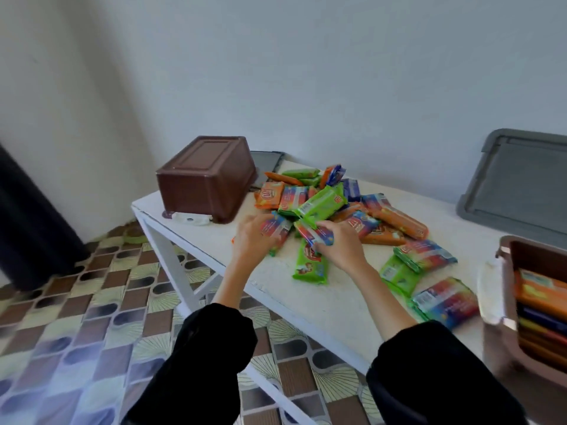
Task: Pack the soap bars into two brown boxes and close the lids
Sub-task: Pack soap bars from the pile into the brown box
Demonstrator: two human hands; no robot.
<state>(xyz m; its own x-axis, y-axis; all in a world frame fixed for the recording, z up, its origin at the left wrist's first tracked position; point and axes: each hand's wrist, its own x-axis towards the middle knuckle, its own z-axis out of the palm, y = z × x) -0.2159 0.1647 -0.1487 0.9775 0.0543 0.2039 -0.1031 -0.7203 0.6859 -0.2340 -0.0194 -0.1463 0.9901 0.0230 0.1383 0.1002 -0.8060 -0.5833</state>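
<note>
A heap of wrapped soap bars (325, 200) in green, orange and red-blue wrappers lies on the white table (331, 299). My left hand (251, 240) grips a red-blue bar (276, 230) at the heap's near edge. My right hand (340, 245) holds another red-blue bar (313, 233) beside it. One brown box (205, 179) stands upside down at the table's far left corner. A second brown box (534, 305) at the right edge is open and holds several bars stacked on edge.
A grey lid (518, 182) leans on the wall at the back right. Another grey lid (265, 162) lies behind the upturned box. Loose bars (445, 302) lie near the open box. The table's front edge drops to a patterned tiled floor (92, 317).
</note>
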